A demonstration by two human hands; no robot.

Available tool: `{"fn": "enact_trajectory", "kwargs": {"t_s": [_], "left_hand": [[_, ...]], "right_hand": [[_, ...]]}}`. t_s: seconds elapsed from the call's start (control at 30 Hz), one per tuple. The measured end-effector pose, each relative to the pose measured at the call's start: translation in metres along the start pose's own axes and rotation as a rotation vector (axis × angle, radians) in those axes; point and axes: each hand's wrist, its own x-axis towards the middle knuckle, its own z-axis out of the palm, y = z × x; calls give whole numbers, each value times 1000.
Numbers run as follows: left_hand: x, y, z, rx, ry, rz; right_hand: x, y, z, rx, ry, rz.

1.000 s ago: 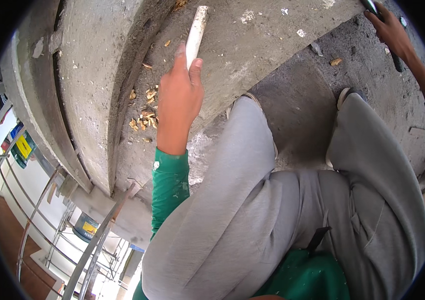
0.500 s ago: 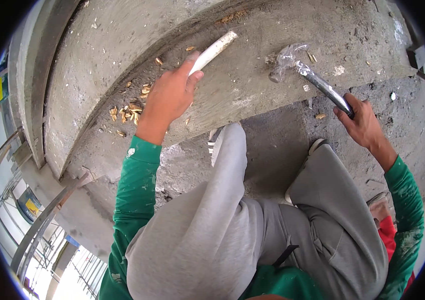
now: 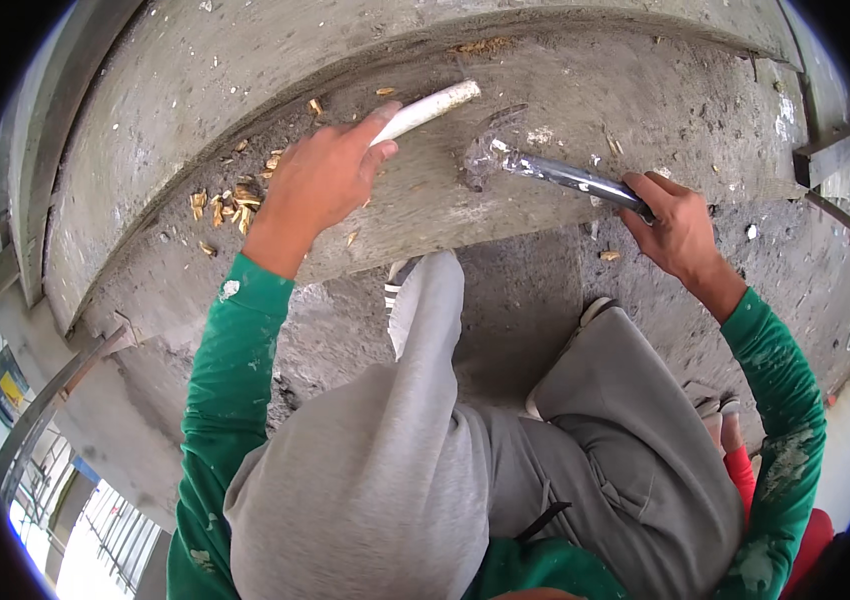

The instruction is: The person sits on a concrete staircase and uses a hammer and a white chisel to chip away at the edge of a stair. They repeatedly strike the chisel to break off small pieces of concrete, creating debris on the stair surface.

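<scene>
My left hand [image 3: 330, 172] is closed around the near end of a short white pipe [image 3: 435, 108], whose scuffed far end points up and to the right. Its other end is hidden in my palm. In my right hand [image 3: 673, 222] I grip the dark handle of a claw hammer [image 3: 580, 180] spattered with white. The hammer's head is just right of and below the pipe's free end, apart from it, over the grey concrete step [image 3: 415, 210]. Several wood chips [image 3: 238, 203] lie left of my left wrist.
A curved concrete riser [image 3: 275, 60] rises beyond the step. Metal bars [image 3: 55, 400] stand at the lower left, and a metal bracket [image 3: 830, 157] juts out at the far right. My grey-clad legs [image 3: 365, 460] are bent below. Part of another person in red [image 3: 742, 475] shows behind my right arm.
The hammer has swung left, its head closer to the pipe's free end and its handle lying flatter. My left hand still grips the pipe, now tilted flatter. The whole view has shifted slightly.
</scene>
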Motion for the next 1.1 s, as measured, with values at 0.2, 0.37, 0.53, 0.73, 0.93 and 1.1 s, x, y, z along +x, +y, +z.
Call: {"fn": "enact_trajectory", "kwargs": {"t_s": [0.2,0.37,0.53,0.73,0.93,1.1], "left_hand": [[12,-9,-8,-60,-120,-35],[18,-30,2,-115,-53,34],[19,-50,16,-72,5,92],[23,-52,15,-54,-16,93],[21,-53,13,-37,-67,57],[22,-47,7,-2,-99,40]], "right_hand": [[23,-11,-22,589,-692,517],[26,-28,-5,1559,-864,790],[17,-60,2,552,-537,312],[34,-36,-4,-53,-246,-248],[58,-38,3,-388,-258,-304],[79,-15,-7,-540,-176,-462]]}}
